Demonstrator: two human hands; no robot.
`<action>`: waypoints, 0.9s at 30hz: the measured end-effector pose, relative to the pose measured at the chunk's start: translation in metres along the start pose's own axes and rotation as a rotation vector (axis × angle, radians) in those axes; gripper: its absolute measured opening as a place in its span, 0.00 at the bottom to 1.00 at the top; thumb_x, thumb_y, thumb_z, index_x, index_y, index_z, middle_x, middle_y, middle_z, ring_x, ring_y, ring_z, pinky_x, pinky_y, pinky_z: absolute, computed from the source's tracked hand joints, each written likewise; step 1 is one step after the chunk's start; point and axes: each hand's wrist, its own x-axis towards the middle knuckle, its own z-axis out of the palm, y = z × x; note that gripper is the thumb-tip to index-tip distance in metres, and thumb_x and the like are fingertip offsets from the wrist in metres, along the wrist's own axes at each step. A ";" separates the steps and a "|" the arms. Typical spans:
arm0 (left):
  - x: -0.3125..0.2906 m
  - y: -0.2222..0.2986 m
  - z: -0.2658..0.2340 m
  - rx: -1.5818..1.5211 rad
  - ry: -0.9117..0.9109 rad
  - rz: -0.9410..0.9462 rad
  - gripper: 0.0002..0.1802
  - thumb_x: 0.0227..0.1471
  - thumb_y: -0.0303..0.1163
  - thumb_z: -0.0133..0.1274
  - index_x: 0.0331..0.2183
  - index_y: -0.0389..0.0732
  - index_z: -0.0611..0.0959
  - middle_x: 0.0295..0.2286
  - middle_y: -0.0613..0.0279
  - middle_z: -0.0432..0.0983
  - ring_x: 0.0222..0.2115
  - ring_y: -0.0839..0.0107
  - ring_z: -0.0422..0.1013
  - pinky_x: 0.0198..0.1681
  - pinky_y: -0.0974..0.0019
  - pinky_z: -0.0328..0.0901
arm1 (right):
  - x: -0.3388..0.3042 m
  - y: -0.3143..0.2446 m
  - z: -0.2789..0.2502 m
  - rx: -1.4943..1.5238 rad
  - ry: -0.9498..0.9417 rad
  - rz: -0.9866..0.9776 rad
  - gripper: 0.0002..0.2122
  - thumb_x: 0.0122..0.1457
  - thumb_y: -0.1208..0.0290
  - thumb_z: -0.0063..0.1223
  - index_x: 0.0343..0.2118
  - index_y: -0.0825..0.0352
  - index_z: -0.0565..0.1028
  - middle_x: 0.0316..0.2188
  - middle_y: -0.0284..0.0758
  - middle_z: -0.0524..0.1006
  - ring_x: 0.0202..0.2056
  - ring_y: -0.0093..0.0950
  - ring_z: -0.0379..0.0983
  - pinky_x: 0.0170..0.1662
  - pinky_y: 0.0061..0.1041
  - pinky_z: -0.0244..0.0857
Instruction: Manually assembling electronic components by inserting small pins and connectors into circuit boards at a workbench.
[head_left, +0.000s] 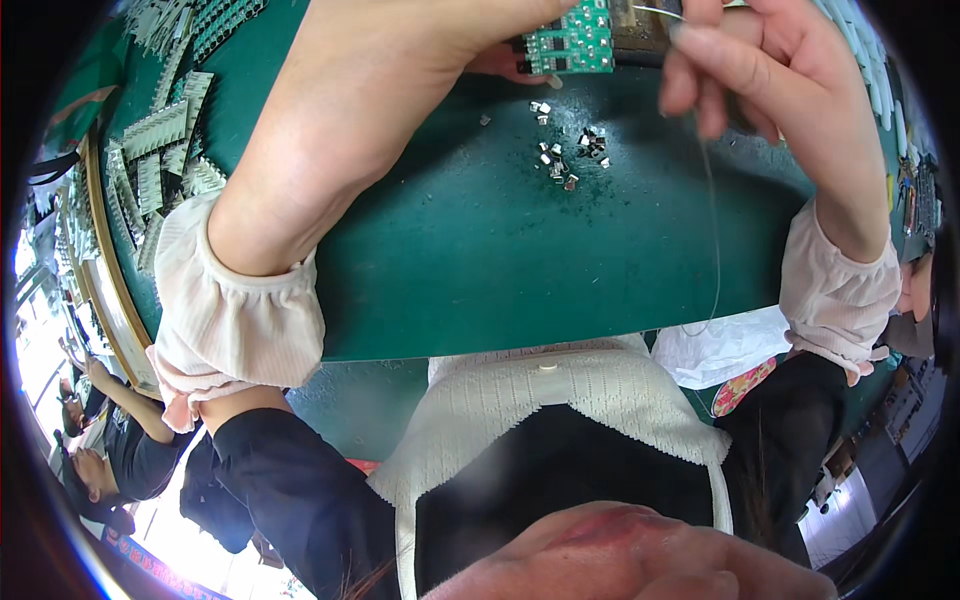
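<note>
The green circuit board (pixel 585 42) is at the far side of the table (pixel 480 270), slightly right of centre, partly cut off by the top edge of view. The left hand (pixel 500 28) is closed on its left part, a fingertip showing at the near edge; this grip probably steadies the board while leaving its component side exposed. The right hand (pixel 755 65), just right of it, is curled, thumb and forefinger seemingly pinching a thin wire (pixel 657 11) whose bright end points left toward the board, presumably for fine control. A slack strand (pixel 714 210) hangs from this hand past the table's near edge and could snag.

Small metal pieces (pixel 575 155) lie loose just nearer than the board, close enough to be brushed by a wrist. A dark block (pixel 640 38) stands behind the board's right side. Comb-like strips (pixel 155 140) crowd the left, more boards (pixel 225 25) lie far left, and pale tubes (pixel 868 50) line the far right.
</note>
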 end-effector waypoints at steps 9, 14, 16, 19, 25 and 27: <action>0.005 0.002 -0.002 -0.086 -0.026 0.114 0.19 0.59 0.24 0.59 0.51 0.36 0.75 0.39 0.61 0.83 0.33 0.81 0.77 0.31 0.80 0.67 | -0.001 0.032 0.009 -0.070 0.076 -0.164 0.05 0.68 0.77 0.51 0.40 0.69 0.67 0.23 0.25 0.71 0.21 0.10 0.63 0.23 0.11 0.53; 0.006 -0.005 0.001 -0.011 0.059 0.169 0.18 0.59 0.24 0.59 0.51 0.36 0.75 0.39 0.61 0.83 0.32 0.81 0.77 0.30 0.79 0.68 | 0.003 0.036 0.014 -0.027 0.132 -0.233 0.04 0.68 0.77 0.50 0.40 0.69 0.66 0.23 0.25 0.71 0.21 0.10 0.63 0.24 0.11 0.54; 0.012 -0.012 -0.012 0.026 -0.008 0.250 0.18 0.59 0.24 0.59 0.50 0.36 0.75 0.38 0.60 0.83 0.32 0.80 0.78 0.30 0.79 0.69 | 0.002 0.034 0.015 -0.078 0.141 -0.232 0.05 0.68 0.77 0.50 0.40 0.69 0.66 0.24 0.26 0.71 0.21 0.10 0.63 0.24 0.11 0.54; 0.011 -0.010 -0.016 -0.076 -0.093 0.244 0.18 0.59 0.24 0.59 0.50 0.36 0.75 0.38 0.60 0.83 0.32 0.80 0.78 0.31 0.78 0.69 | 0.002 0.037 0.013 -0.103 0.145 -0.238 0.05 0.68 0.77 0.50 0.40 0.70 0.67 0.24 0.26 0.71 0.21 0.10 0.63 0.24 0.11 0.54; 0.011 -0.011 -0.016 -0.051 -0.079 0.255 0.17 0.59 0.25 0.60 0.49 0.36 0.76 0.37 0.61 0.83 0.31 0.80 0.78 0.31 0.78 0.70 | 0.002 0.037 0.014 -0.098 0.148 -0.259 0.05 0.68 0.77 0.51 0.40 0.70 0.67 0.24 0.26 0.71 0.20 0.10 0.63 0.23 0.11 0.54; 0.009 -0.001 -0.006 -0.053 -0.037 0.188 0.17 0.59 0.25 0.59 0.48 0.36 0.76 0.37 0.61 0.83 0.31 0.80 0.78 0.31 0.77 0.70 | 0.002 0.038 0.014 -0.091 0.160 -0.258 0.05 0.68 0.78 0.51 0.40 0.70 0.67 0.24 0.26 0.71 0.20 0.10 0.63 0.23 0.11 0.54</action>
